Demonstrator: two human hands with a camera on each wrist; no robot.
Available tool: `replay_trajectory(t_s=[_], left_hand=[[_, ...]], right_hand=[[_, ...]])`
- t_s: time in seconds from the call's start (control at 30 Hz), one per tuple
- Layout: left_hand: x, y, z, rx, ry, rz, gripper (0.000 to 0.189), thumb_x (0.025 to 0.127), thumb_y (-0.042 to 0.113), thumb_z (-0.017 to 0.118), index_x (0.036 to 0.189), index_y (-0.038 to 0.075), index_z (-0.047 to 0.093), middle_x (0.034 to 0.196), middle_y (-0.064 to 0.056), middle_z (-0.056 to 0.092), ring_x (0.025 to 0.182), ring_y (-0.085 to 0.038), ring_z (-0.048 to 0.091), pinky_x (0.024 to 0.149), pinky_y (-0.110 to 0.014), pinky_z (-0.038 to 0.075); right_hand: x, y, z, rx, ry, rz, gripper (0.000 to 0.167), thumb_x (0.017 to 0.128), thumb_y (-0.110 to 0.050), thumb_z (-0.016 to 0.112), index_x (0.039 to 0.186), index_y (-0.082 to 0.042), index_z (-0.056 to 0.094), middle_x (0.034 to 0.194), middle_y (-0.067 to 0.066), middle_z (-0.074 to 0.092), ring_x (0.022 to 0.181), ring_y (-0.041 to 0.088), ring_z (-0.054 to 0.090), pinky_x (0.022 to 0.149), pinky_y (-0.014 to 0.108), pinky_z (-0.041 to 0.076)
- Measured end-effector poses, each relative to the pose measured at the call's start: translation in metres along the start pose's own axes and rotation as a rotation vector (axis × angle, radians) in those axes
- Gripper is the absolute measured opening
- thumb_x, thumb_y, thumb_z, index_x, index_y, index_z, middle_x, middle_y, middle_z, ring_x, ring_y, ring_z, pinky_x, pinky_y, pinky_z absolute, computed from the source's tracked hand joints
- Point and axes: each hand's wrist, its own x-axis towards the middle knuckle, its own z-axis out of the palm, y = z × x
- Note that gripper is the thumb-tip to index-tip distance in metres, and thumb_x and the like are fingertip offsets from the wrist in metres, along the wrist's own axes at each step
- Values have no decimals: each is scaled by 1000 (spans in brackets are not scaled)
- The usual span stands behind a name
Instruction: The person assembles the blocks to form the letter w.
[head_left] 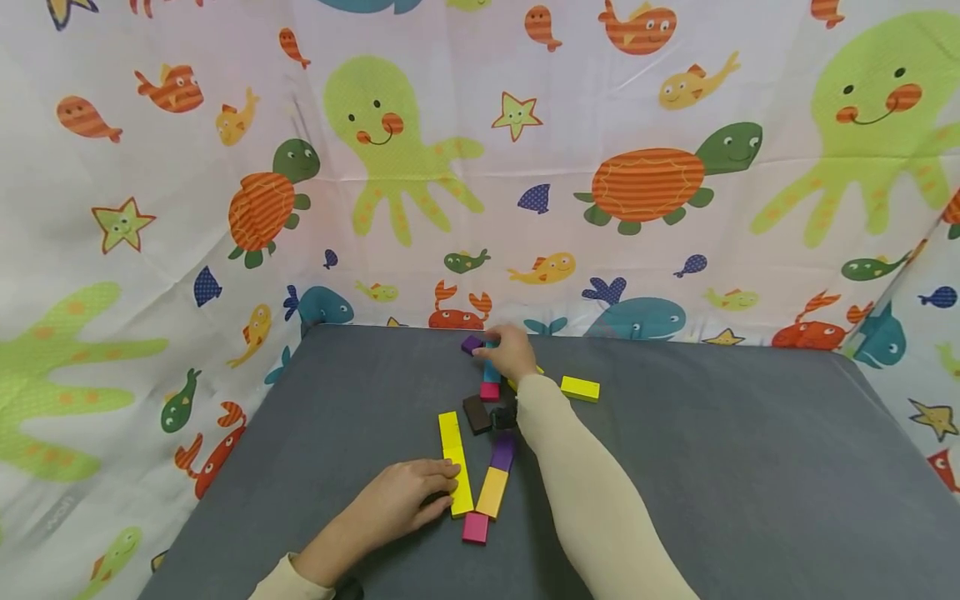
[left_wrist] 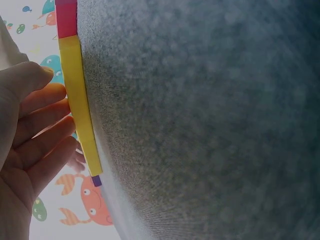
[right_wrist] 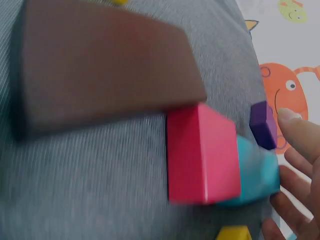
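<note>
In the head view my left hand lays its fingers along the side of two yellow blocks set end to end. The left wrist view shows those fingers extended, fingertips right at the yellow row. My right hand reaches to the far end of the layout, over the blue blocks. In the right wrist view its fingers are at the end of a blue block, the thumb held apart, close to a small purple block. A red block adjoins the blue.
A dark brown block lies nearer, beside the red one. A purple block, an orange-yellow block and a pink block make a slanted row. One yellow block lies right of the right forearm. A sea-animal printed curtain borders the grey table.
</note>
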Motion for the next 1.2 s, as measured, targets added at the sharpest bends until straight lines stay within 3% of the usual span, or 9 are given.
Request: replay_trajectory(t_s=[0.2,0.4,0.6,0.7,0.8,1.0,1.2], left_hand=[[0,0,0,-9,19,13,22,92,27,70,111,18,76,126,3,71,116,-12,68,94,-33,59],[0,0,-1,-8,22,12,22,92,27,70,110,18,76,125,3,71,115,-12,68,94,-33,59],[1,0,0,-1,26,16,22,92,27,70,111,18,76,125,4,71,115,-12,68,93,-33,59],[1,0,0,2,33,21,22,91,28,71,110,18,76,124,3,71,114,-12,69,92,-33,60],[0,-1,0,5,35,24,22,91,28,71,110,17,76,124,3,72,114,-12,69,92,-33,60],[2,0,1,7,17,18,23,92,28,70,112,17,76,125,3,71,115,-12,68,94,-33,59],[0,0,0,25,15,14,24,91,29,71,111,17,76,124,3,72,115,-13,68,93,-33,59]], right_hand=[[4,-6,12,-105,31,51,49,85,-37,77,126,-13,68,131,11,63,126,35,49,112,56,36],[8,-14,23,-216,103,111,40,86,-35,76,118,-11,70,121,12,62,116,32,50,104,50,42],[10,-15,20,-286,118,90,35,86,-33,76,112,-10,72,114,10,65,111,31,55,102,50,46],[14,-10,20,-263,132,52,34,85,-33,77,110,-10,74,111,9,69,107,29,57,99,49,49],[17,-8,15,-196,104,9,35,85,-32,77,112,-9,73,109,8,72,102,27,61,96,44,53],[5,-6,-18,-42,-60,-44,31,87,-25,76,112,-7,72,110,10,72,101,26,65,92,40,58],[-15,0,-50,-69,-148,-138,27,88,-27,75,107,-8,73,106,10,73,97,25,65,87,37,59]])
